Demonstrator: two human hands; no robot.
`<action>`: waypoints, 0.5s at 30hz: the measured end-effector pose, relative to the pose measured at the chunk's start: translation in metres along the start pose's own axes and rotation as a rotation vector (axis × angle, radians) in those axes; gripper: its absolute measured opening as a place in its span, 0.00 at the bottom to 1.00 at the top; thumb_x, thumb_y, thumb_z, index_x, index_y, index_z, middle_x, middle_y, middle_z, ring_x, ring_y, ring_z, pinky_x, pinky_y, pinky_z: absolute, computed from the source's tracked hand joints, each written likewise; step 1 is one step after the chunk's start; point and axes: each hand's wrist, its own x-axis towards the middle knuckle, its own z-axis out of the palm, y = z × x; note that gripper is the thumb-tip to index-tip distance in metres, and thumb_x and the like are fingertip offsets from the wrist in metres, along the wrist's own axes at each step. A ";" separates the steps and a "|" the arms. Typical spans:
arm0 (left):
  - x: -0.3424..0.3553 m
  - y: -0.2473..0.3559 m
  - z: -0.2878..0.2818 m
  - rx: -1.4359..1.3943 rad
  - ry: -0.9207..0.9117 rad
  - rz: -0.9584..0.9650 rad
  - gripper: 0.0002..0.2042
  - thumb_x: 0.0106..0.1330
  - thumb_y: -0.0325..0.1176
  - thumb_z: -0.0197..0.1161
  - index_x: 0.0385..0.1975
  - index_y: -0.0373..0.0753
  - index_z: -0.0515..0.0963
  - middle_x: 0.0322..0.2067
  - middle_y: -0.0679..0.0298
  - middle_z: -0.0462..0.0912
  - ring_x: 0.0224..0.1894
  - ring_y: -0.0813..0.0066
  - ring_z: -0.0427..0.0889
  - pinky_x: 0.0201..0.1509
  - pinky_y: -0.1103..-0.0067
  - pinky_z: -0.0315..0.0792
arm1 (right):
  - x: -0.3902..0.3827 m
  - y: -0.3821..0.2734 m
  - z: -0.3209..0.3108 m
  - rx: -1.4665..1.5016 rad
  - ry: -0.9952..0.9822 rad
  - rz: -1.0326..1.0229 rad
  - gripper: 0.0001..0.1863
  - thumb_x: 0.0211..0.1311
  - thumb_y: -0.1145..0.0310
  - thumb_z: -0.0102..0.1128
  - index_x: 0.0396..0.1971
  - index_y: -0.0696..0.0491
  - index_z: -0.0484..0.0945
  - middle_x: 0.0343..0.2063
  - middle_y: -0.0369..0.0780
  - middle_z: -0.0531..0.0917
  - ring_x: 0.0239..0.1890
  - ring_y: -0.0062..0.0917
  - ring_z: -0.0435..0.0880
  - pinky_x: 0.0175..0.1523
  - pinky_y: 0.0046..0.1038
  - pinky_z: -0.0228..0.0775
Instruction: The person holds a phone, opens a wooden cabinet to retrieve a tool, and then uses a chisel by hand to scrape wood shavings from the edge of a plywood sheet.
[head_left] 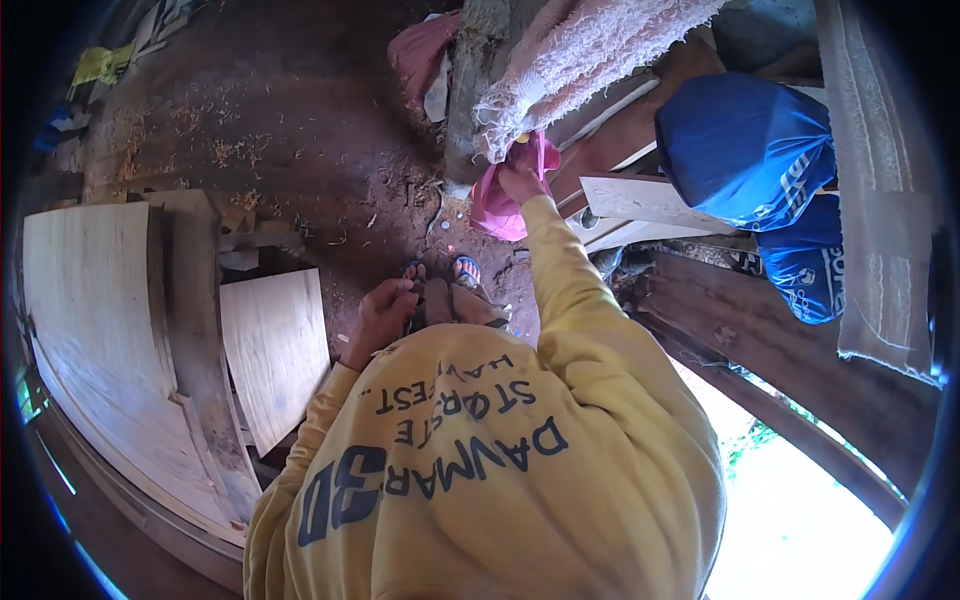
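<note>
Head view, looking straight down over a yellow sweatshirt (500,470) with dark lettering, shows the person standing on a brown dirt floor (300,130) strewn with wood shavings. The right hand (520,182) is stretched forward at the end of its yellow sleeve, and its fingers are clenched on a pink cloth (497,205) that hangs down below the hand, just above the floor and right against a rough wooden post (470,90). Over the top of that post is draped a shaggy white towel (580,50), whose fringed end hangs touching the pink cloth at the hand. The left hand (385,310) is held close to the body above the feet, its fingers curled inward; whether they grasp anything cannot be told. Below it the toes of two sandals (440,272) with blue and orange straps show on the floor. To the left lie pale curved plywood sheets (100,320) and a smaller pale board (275,350) beside them. To the right, a blue bag (745,150) rests on stacked dark planks (760,340), with a second blue bag (805,265) just beneath it, and a grey woven mat (880,200) hangs at the far right edge.
</note>
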 end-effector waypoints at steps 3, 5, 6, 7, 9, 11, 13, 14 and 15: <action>0.000 0.010 0.011 -0.050 0.044 -0.044 0.18 0.69 0.35 0.64 0.55 0.33 0.78 0.38 0.63 0.85 0.37 0.79 0.83 0.41 0.79 0.77 | 0.006 0.042 -0.004 -0.122 0.023 -0.005 0.26 0.63 0.56 0.57 0.52 0.62 0.74 0.50 0.63 0.80 0.59 0.57 0.77 0.63 0.44 0.69; -0.012 0.006 0.009 -0.051 0.126 -0.092 0.19 0.69 0.37 0.64 0.56 0.33 0.78 0.39 0.63 0.85 0.37 0.78 0.83 0.41 0.79 0.77 | -0.007 -0.002 0.003 -0.016 -0.001 0.090 0.24 0.64 0.57 0.55 0.51 0.61 0.76 0.51 0.63 0.79 0.56 0.56 0.78 0.61 0.46 0.70; -0.021 0.002 0.011 -0.066 0.168 -0.107 0.19 0.69 0.37 0.64 0.56 0.33 0.78 0.39 0.63 0.85 0.37 0.78 0.83 0.41 0.79 0.77 | 0.006 0.011 0.033 -0.014 -0.045 0.073 0.24 0.64 0.57 0.55 0.51 0.61 0.76 0.51 0.63 0.79 0.56 0.56 0.78 0.61 0.46 0.70; -0.012 0.018 0.023 -0.074 0.126 -0.090 0.17 0.70 0.35 0.63 0.54 0.33 0.79 0.37 0.64 0.85 0.35 0.80 0.81 0.39 0.81 0.76 | 0.036 0.051 0.024 -0.078 0.138 0.015 0.23 0.64 0.59 0.55 0.52 0.60 0.77 0.50 0.61 0.81 0.54 0.54 0.80 0.59 0.46 0.71; -0.013 0.016 0.030 -0.091 0.137 -0.105 0.15 0.70 0.32 0.63 0.52 0.33 0.79 0.34 0.66 0.84 0.34 0.83 0.80 0.38 0.82 0.74 | 0.061 0.066 0.034 -0.079 0.179 0.067 0.27 0.74 0.61 0.50 0.67 0.59 0.66 0.63 0.60 0.72 0.66 0.53 0.71 0.70 0.45 0.62; -0.023 0.001 0.032 -0.112 0.189 -0.111 0.16 0.69 0.34 0.63 0.52 0.33 0.80 0.34 0.66 0.84 0.34 0.82 0.81 0.37 0.82 0.74 | 0.068 0.064 0.046 0.195 0.139 0.132 0.25 0.71 0.61 0.53 0.64 0.57 0.70 0.58 0.53 0.76 0.59 0.46 0.75 0.63 0.41 0.66; -0.031 -0.012 0.033 -0.119 0.209 -0.108 0.16 0.69 0.35 0.63 0.52 0.33 0.80 0.34 0.65 0.84 0.33 0.82 0.81 0.36 0.82 0.75 | 0.071 0.066 0.049 0.733 0.108 0.305 0.21 0.66 0.63 0.60 0.58 0.53 0.78 0.49 0.40 0.84 0.46 0.32 0.83 0.49 0.32 0.74; -0.033 -0.018 0.034 -0.118 0.212 -0.101 0.16 0.68 0.35 0.64 0.51 0.33 0.80 0.34 0.65 0.85 0.33 0.81 0.81 0.36 0.82 0.75 | 0.072 0.064 0.052 0.730 0.102 0.307 0.21 0.66 0.63 0.60 0.58 0.53 0.78 0.49 0.40 0.84 0.46 0.32 0.83 0.49 0.32 0.74; -0.033 -0.023 0.035 -0.121 0.211 -0.105 0.16 0.68 0.35 0.64 0.51 0.33 0.80 0.34 0.65 0.85 0.33 0.81 0.81 0.36 0.82 0.75 | 0.074 0.061 0.056 0.517 0.146 0.293 0.21 0.66 0.63 0.60 0.58 0.53 0.78 0.49 0.42 0.84 0.44 0.32 0.83 0.46 0.32 0.75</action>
